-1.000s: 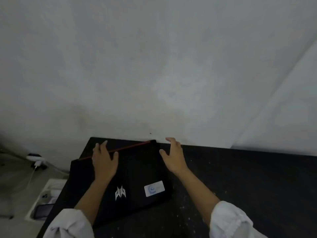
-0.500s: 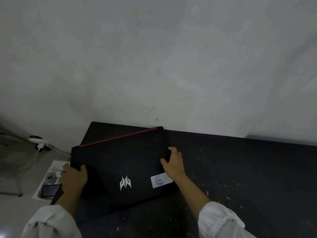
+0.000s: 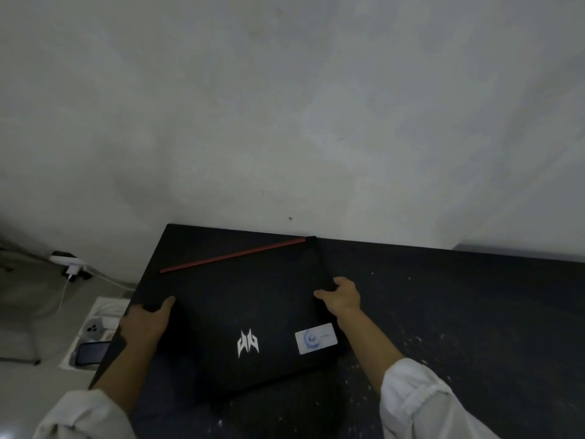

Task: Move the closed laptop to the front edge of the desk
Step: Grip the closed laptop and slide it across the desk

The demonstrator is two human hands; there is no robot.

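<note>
Dim, flat indoor light w/ soft shadows, slight blur, wide-angle bending at edges.

We see the closed black laptop (image 3: 240, 315) lying flat on the dark desk (image 3: 459, 312), turned askew, its red-striped hinge edge near the wall. Its lid bears a white angular logo and a pale sticker. It sits toward the desk's left end.

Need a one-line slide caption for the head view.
Both hands, left and right, grip the closed laptop on the black desk.
</note>
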